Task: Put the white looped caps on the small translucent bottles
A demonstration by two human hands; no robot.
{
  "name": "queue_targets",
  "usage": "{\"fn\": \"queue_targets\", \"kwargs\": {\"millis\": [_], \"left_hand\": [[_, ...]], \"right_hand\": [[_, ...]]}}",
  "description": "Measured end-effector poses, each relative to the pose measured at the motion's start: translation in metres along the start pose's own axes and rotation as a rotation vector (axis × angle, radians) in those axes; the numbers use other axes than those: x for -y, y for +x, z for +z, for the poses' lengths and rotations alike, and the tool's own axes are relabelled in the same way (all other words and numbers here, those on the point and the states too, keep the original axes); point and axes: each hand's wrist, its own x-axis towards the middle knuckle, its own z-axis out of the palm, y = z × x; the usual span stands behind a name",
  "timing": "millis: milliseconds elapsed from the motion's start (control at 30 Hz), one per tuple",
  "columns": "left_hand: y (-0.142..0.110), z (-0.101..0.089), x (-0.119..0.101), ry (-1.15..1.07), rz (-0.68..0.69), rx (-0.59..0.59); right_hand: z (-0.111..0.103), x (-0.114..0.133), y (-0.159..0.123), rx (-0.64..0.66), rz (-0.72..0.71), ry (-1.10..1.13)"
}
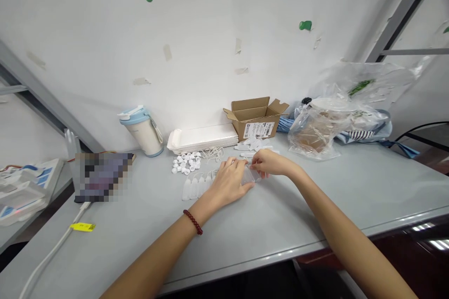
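My left hand (229, 180) rests palm down on the table, its fingers bent over and its thumb spread apart. Just right of it lie small translucent plastic bottles (248, 175), which its fingertips seem to touch. My right hand (269, 162) is closed at the upper end of these bottles, fingertips pinched together; what they grip is mostly hidden. Left of my left hand, several flat translucent bottles (196, 187) stand in a row side by side, with thin cords at their tops. Behind them are a heap of white caps (185, 162) and a tangle of white cords (213, 153).
More translucent bottles (257, 144) lie before an open cardboard box (257, 119). A stack of white trays (206, 138) and a blue-lidded tumbler (142, 133) stand along the wall. Plastic bags (315, 131) are at right. A blurred-out device (101, 177) with a white cable (49, 257) lies left.
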Motion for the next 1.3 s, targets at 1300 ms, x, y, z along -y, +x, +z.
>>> {"fn": "queue_targets", "kwargs": {"millis": [1300], "left_hand": [[0.000,-0.019,0.080,0.164,-0.147,-0.067]], "right_hand": [[-0.003,0.000,-0.005,0.158,0.179,-0.071]]}}
